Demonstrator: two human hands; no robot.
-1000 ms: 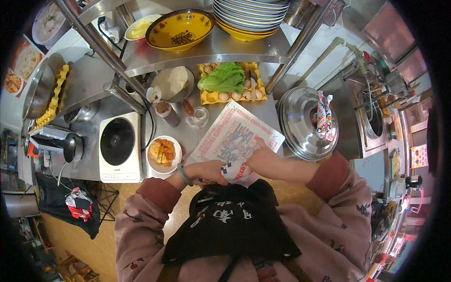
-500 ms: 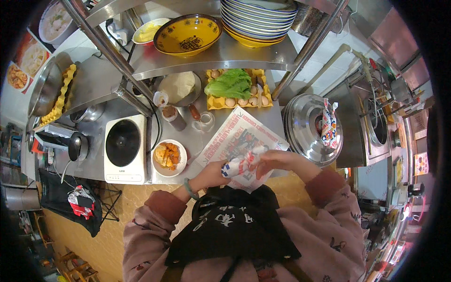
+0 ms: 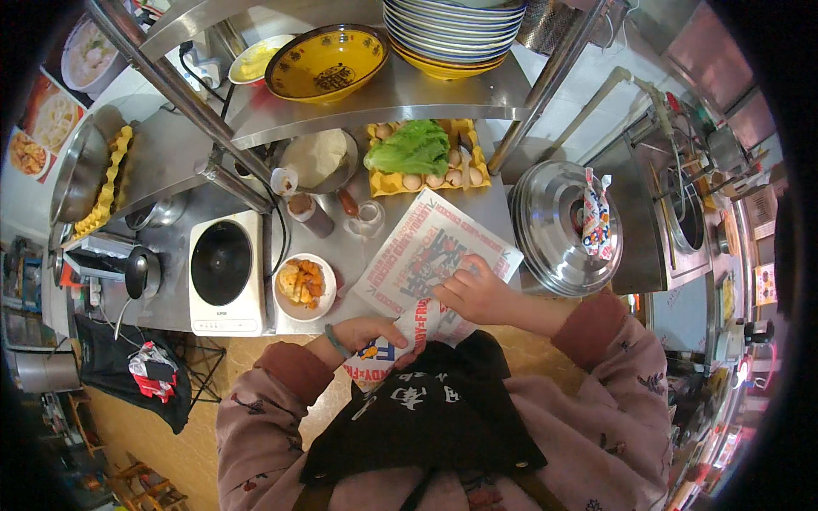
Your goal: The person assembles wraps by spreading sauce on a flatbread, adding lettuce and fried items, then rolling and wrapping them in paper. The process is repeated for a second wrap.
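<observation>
My left hand [image 3: 368,332] is closed around a paper-wrapped roll [image 3: 417,328] with red and blue print, held slanted in front of my apron. The roll's lower end hangs past the left fingers. My right hand [image 3: 473,294] has its fingers curled at the roll's upper end and seems to pinch the paper there; the fingertips are partly hidden. Beneath this hand, printed wrapping sheets [image 3: 409,243] lie in a stack on the steel counter. Left of them stands a white bowl [image 3: 279,300] with fried orange-brown pieces.
An induction cooker [image 3: 204,319] with a black pan stands at the left. Behind are sauce bottles [image 3: 317,223], a glass jug [image 3: 366,223], and lettuce [image 3: 411,145] on an egg tray [image 3: 388,183]. Another wrapped roll [image 3: 596,213] rests on a steel lid [image 3: 554,230] at the right. Plates [image 3: 456,30] fill the shelf.
The wrapped roll has come lower and left, toward my apron, and shows more of its length. My right hand's fingers have curled in at its upper end.
</observation>
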